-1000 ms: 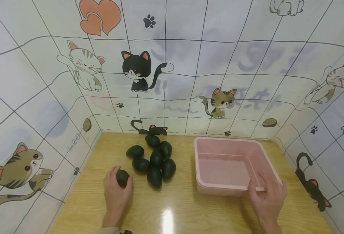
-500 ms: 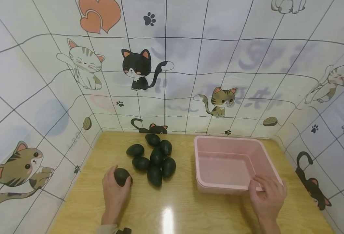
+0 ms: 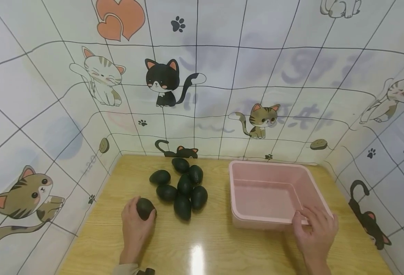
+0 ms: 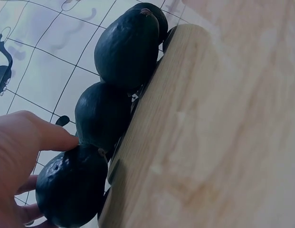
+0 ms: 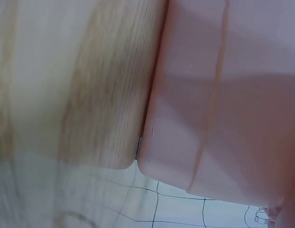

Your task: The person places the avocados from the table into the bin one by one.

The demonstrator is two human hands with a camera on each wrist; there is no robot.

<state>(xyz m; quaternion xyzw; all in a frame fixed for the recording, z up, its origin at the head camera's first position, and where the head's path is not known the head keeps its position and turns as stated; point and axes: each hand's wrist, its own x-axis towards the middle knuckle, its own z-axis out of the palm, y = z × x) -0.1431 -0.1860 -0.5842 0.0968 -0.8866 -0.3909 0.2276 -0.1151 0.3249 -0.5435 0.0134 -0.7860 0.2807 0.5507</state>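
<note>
White sheeting point(image 3: 215, 68) printed with cartoon cats and a black grid rises behind and on both sides of a wooden table point(image 3: 250, 248), whose front edge falls outside the head view. A pink bin point(image 3: 260, 223) sits on the table's right half, its rear rim close to the back edge and its right side towards the right edge. The person's right hand point(image 3: 315, 231) reaches up from below at the bin's front right corner; its fingers bend over the front rim into the bin, the thumb set to their left, so it grips the rim. The left hand point(image 3: 134, 225) comes in from the near side, close to the table's left edge, with the back of the hand upward and the fingers curled. It holds one dark green avocado point(image 3: 145, 209) between the fingers on the left and the thumb on the right; the left wrist view shows the thumb touching its skin. Whether this avocado rests on the table or is slightly raised is hard to tell. Seven more avocados point(image 3: 185, 185) lie in a loose group ahead and to the right of that hand, between it and the bin, reaching nearly to the back edge. A light sleeve point(image 3: 125, 269) shows at the left wrist, a small dark object point(image 3: 146, 271) beside it.
</note>
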